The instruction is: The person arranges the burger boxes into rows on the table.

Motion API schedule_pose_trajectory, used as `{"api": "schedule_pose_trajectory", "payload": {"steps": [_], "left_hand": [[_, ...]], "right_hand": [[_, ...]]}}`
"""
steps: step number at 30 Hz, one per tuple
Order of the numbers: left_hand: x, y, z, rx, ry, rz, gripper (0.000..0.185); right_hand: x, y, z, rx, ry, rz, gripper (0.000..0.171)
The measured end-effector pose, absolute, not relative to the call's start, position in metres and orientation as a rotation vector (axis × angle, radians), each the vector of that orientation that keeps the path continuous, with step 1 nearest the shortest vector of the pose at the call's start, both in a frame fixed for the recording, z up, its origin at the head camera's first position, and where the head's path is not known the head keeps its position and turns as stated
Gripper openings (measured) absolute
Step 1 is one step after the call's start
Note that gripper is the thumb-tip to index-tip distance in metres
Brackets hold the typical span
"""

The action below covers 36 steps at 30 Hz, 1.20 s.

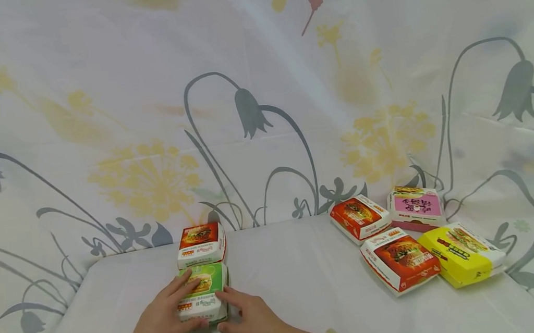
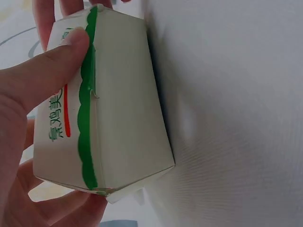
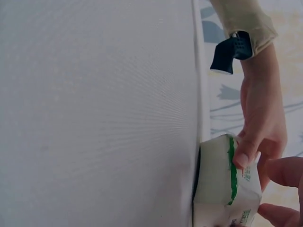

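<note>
Head view: at the lower left of the frame a green burger box [image 1: 203, 291] rests on the white-covered table [image 1: 304, 284], just in front of a red-topped burger box [image 1: 201, 244] that it appears to touch, the two forming a short line running away from the viewer. The left hand [image 1: 166, 318] lies over the green box's left side, fingers spread on the lid and thumb along the near edge; the right hand [image 1: 253, 319] rests on the table against the box's right side, index finger extended along its lower edge (a two-sided hold that plausibly steadies the box square to its neighbour). At the right of the frame four more boxes lie loosely grouped: a red box [image 1: 359, 218], a pink box [image 1: 416, 206], a second red box [image 1: 400, 260] and a yellow box [image 1: 462, 253], well apart from the hands. A flower-printed cloth [image 1: 262, 109] fills the background. Left wrist view: the green box [image 2: 113, 109] fills the left half of the frame, its base against the table; the thumb [image 2: 47, 75] presses flat on the printed lid and fingers curl round the far edges, so the hand grips it. Right wrist view: in the lower right corner, the left hand's thumb pinches the green-trimmed lid [image 3: 227, 184], while the right hand's own fingertips [image 3: 284, 172] touch the box, nearly straight, not closed round it.
</note>
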<state>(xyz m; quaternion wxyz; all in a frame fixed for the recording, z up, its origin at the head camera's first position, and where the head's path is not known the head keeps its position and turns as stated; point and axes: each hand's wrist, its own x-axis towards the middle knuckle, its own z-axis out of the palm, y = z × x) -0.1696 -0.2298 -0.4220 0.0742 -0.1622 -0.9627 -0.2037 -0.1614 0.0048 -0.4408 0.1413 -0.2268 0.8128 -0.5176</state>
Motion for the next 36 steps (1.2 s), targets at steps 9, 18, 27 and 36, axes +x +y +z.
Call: {"api": "schedule_pose_trajectory", "payload": {"steps": [9,18,27,36], "left_hand": [[-0.168,-0.23,-0.419,-0.465,-2.889,-0.626,0.085],[-0.167,-0.233,-0.425,-0.483,-2.872,-0.713,0.088],[-0.164,-0.233,-0.428,-0.46,-2.893,-0.811,0.089],[-0.166,-0.235,-0.429,-0.476,-2.888,-0.804,0.09]], "right_hand": [[-0.161,0.005,-0.438,-0.672,2.359,-1.482,0.054],[-0.163,0.01,-0.438,-0.679,2.393,-1.483,0.052],[-0.17,0.025,-0.433,-0.645,2.403,-1.513,0.048],[-0.188,0.059,-0.429,-0.662,2.519,-1.52,0.049]]}}
